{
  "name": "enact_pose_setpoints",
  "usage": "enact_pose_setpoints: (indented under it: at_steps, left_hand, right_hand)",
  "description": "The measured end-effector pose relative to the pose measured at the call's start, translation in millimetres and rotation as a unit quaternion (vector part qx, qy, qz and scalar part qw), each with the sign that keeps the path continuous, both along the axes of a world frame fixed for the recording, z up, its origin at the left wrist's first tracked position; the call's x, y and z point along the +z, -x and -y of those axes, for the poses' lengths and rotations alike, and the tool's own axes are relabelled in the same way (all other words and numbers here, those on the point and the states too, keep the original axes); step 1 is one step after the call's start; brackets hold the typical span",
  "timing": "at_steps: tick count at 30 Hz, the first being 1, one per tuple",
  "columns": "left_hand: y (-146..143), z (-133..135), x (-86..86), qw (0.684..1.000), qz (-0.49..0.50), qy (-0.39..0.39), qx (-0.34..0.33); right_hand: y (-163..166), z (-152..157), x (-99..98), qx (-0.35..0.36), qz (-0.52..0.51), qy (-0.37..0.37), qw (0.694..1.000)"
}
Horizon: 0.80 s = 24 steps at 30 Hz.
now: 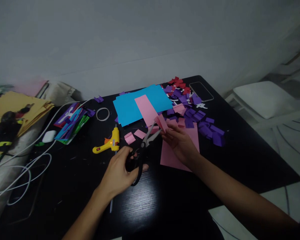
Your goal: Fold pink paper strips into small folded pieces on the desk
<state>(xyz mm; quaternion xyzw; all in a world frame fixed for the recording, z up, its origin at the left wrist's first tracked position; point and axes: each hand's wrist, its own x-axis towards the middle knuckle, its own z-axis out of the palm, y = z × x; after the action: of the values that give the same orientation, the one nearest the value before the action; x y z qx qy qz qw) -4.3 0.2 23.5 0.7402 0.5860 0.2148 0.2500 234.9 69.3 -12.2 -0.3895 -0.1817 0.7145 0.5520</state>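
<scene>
My left hand (118, 173) grips a pair of scissors (144, 144) by the black handles, its thumb through one loop. The blades are spread and point up and right, their tips close to a small folded piece of pink paper (161, 122). That piece is pinched in the fingers of my right hand (178, 141). Beneath the right hand lies a larger pink sheet (170, 156). A pink strip (146, 110) rests across blue sheets (130, 105) farther back. Cut pink pieces (129, 138) are scattered beside the blades.
A yellow glue gun (111, 142) with a lit orange light lies left of the scissors. Purple paper pieces (207, 130) and red scraps (177, 83) cover the back right, near a phone-shaped frame (201, 91). White cables (27, 173), a tape ring (103, 114) and a white case (49, 136) are leftward.
</scene>
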Motion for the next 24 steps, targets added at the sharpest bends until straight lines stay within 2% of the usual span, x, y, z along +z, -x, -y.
enact_pose_setpoints:
  at_steps: [13, 20, 24]
  left_hand:
    - [4, 0, -10.2, 0.994, -0.104, -0.042, -0.001]
    - [8, -4, -15.9, 0.981, -0.129, -0.144, -0.029]
    - [11, -5, -19.3, 0.975, -0.128, -0.176, -0.036]
  right_hand:
    - [8, 7, 3.8, -0.024, 0.107, -0.098, 0.989]
    - [10, 13, 9.9, -0.014, 0.177, -0.165, 0.97]
    - [11, 17, 15.4, -0.023, 0.19, -0.201, 0.961]
